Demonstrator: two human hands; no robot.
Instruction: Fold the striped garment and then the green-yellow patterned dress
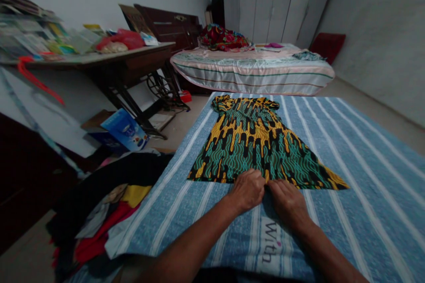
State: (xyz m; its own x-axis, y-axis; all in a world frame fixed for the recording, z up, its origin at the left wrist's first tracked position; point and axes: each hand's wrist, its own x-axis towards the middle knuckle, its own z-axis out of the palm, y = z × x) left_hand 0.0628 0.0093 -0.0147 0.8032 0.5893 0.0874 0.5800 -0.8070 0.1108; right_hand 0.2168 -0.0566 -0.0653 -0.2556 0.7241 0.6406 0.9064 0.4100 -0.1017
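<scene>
Blue striped cloth (pixel 361 159) covers the surface at centre and lower right of the frame. Patterned dress (pixel 245 135) lies flat on it at frame centre, hem (pixel 212 180) toward the bottom edge. Left hand (pixel 249 189) and right hand (pixel 288 201) sit side by side at mid-hem, fingers of each curled together, clamped on the fabric. Bed (pixel 252 75) stands at upper centre.

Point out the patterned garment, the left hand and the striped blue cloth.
Patterned garment (pixel 247 141), head view: middle of its printed body.
Left hand (pixel 248 189), head view: back of the hand.
Striped blue cloth (pixel 358 159), head view: bare part beside the garment.
</scene>
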